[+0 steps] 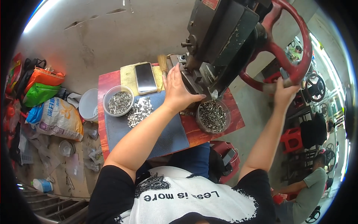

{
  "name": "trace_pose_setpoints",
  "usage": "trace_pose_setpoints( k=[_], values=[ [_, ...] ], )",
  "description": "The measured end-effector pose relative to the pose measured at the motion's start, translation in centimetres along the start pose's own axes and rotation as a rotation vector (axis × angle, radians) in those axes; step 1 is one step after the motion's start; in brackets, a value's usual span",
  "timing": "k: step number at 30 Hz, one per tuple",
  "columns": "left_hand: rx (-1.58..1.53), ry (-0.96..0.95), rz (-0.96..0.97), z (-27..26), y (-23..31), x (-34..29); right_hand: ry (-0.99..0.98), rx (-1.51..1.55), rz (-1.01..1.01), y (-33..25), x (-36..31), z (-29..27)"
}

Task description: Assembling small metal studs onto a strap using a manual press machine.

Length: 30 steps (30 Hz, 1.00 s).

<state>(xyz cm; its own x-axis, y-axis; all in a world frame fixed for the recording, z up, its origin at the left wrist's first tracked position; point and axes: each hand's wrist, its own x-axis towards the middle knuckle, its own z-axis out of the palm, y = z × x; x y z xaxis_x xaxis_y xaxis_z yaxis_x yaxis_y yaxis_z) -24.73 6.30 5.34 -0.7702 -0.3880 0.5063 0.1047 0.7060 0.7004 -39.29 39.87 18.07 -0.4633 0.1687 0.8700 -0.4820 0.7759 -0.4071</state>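
Observation:
A dark hand press [223,41] stands at the far side of the table, with a large red handwheel [306,44] on its right. My right hand [285,92] is closed around the lower rim of the handwheel. My left hand [179,89] lies at the press's die area [192,80], thumb stretched away from the fingers; no part shows in it. Small metal parts [140,112] lie loose on a blue mat [164,130]. A clear round tub [118,100] of metal parts stands left of them. Another tub [213,116] of small parts sits right of my left forearm.
A phone [145,77] lies on a yellow cloth [128,76], near a straw brush [162,63]. On the left are a white bucket [88,104] and a printed sack [56,117]. A red stool [291,140] and a seated person [311,190] are at right.

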Motion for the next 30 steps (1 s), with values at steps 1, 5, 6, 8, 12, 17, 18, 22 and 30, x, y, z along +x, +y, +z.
trace_pose_setpoints(
  k=[1,5,6,8,12,17,18,22,30],
  values=[
    [-0.045,0.001,0.019,0.3,-0.4,0.6,-0.041,-0.024,-0.007,0.9,2.1,-1.0],
    [-0.206,-0.206,-0.059,0.2,-2.4,3.4,-0.184,0.0,0.102,-5.0,8.0,-3.7],
    [-0.204,-0.205,-0.063,0.2,-2.7,3.9,-0.22,0.159,0.169,-6.0,8.7,-3.6],
    [-0.203,-0.267,-0.079,0.1,-3.1,4.7,-0.247,0.298,0.213,-5.6,9.6,-3.3],
    [-0.167,-0.283,-0.078,0.1,-3.3,5.2,-0.168,0.447,0.242,-5.3,8.6,-2.6],
    [-0.192,-0.292,-0.077,0.2,-2.8,5.2,0.243,0.478,0.015,-1.1,-1.2,2.4],
    [-0.196,-0.297,-0.073,0.3,-2.8,5.0,0.352,0.549,-0.011,-2.0,-3.7,4.4],
    [-0.156,-0.272,-0.071,-0.1,-2.6,4.4,0.177,0.535,0.058,-1.3,-1.3,2.6],
    [-0.099,-0.124,0.006,-0.8,0.2,-1.2,0.211,0.509,0.144,-2.3,-1.3,2.4]
  ],
)
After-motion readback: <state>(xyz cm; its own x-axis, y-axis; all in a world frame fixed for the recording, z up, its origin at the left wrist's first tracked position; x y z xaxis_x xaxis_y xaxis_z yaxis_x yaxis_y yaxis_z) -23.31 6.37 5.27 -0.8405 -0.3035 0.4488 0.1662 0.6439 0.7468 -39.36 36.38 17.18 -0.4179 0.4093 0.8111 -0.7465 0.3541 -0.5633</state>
